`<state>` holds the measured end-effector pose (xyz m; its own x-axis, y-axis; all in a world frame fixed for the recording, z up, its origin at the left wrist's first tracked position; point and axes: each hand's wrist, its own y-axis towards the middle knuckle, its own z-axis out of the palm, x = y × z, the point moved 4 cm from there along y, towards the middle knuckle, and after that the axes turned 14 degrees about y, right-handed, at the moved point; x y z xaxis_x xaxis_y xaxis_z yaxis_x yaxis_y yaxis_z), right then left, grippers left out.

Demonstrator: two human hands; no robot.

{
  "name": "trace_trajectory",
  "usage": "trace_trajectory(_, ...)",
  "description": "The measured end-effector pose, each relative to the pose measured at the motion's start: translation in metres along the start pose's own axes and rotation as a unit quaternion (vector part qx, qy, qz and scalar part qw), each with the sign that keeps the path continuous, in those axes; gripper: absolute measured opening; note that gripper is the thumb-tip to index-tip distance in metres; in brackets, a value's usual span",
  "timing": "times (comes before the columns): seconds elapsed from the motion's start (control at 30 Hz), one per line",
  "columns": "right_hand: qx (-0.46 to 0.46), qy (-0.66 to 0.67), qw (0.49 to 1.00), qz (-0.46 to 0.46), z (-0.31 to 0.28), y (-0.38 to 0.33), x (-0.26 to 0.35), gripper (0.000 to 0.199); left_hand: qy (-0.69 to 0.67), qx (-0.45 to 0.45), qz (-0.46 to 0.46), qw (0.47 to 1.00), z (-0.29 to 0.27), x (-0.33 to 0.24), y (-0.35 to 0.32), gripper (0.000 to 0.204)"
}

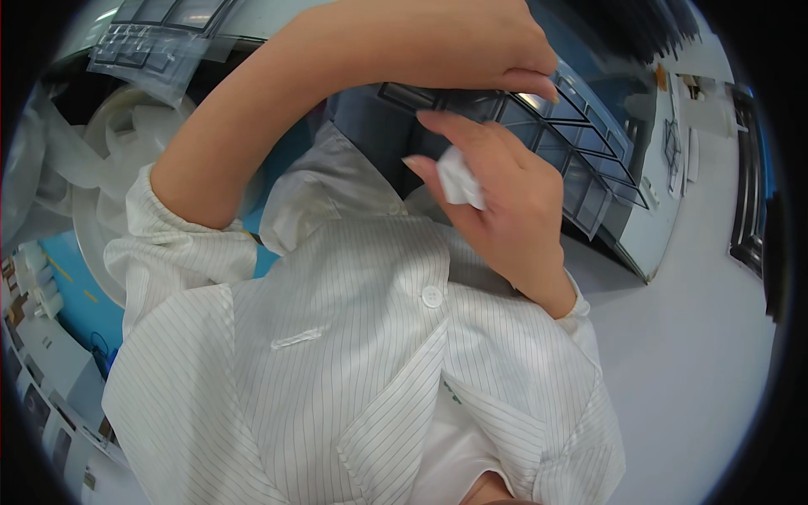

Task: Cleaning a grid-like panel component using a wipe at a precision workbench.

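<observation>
My left arm comes from the left and crosses the top of the view. At its end my left hand (526, 49) is bent over a black-framed sheet of clear rectangular panes (589, 139). Its fingers are curled and pressed together, and whatever lies between them is hidden. Below it, beside the same sheet, my right hand (513, 198) has a crumpled white wipe (460, 178) tucked against the palm, between thumb and fingers. The tips of its thumb and forefinger stay apart. Part of the sheet is covered by both hands.
More black-framed panes in clear film (151, 55) lie on the worktop at upper left. Beneath them stands a round white bin (88, 231) with translucent plastic bags (63, 151). A white worktop corner (644, 244) juts out at right, above the pale floor (673, 353).
</observation>
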<state>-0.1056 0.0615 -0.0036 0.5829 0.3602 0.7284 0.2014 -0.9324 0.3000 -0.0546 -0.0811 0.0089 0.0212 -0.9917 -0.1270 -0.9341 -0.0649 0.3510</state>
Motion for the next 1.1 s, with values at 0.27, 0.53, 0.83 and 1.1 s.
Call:
trace_trajectory(0.27, -0.121, -0.117, 0.983, -0.074, 0.030, 0.019, -0.022, 0.036, -0.009, 0.019, 0.005, 1.000, -0.004, 0.000, 0.004, 0.043)
trace_trajectory(0.53, -0.106, -0.122, 0.983, -0.090, 0.033, 0.016, -0.024, 0.033, 0.328, 0.138, -0.100, 0.929, -0.014, -0.022, 0.007, 0.043)
trace_trajectory(0.83, -0.137, -0.139, 0.976, -0.098, 0.037, 0.019, -0.025, 0.039, -0.001, -0.017, 0.009, 1.000, 0.000, 0.001, 0.000, 0.043)
trace_trajectory(1.1, -0.118, -0.128, 0.979, -0.101, 0.036, 0.017, -0.023, 0.036, -0.019, -0.010, 0.007, 1.000, -0.002, 0.000, -0.003, 0.042)
